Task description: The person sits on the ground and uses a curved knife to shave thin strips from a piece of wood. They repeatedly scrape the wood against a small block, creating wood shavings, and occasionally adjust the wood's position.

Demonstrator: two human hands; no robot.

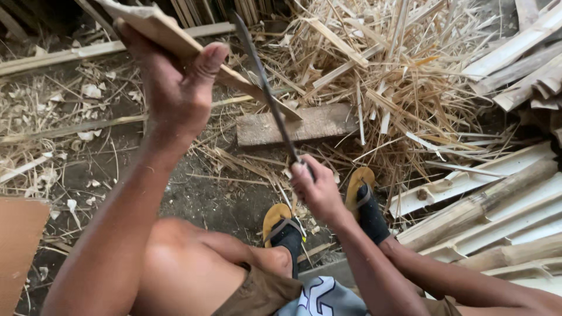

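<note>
Head view shows a flat pale bamboo slat [193, 50] raised over the dirt floor [193, 193], gripped by the left hand [175, 82] with fingers wrapped around it. Right hand [316, 187] is clenched on a long dark knife blade [266, 88] whose edge meets the slat, above a grey wooden block [328, 123] and straw-coloured bamboo shavings [380, 76].

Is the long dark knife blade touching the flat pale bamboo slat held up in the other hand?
Touching. The head view shows the knife blade crossing the bamboo slat and meeting its lower edge, no gap visible.

Pale matt bamboo slat [193, 50], dull dark metal blade [266, 88], rough weathered wooden block [298, 124]
</note>
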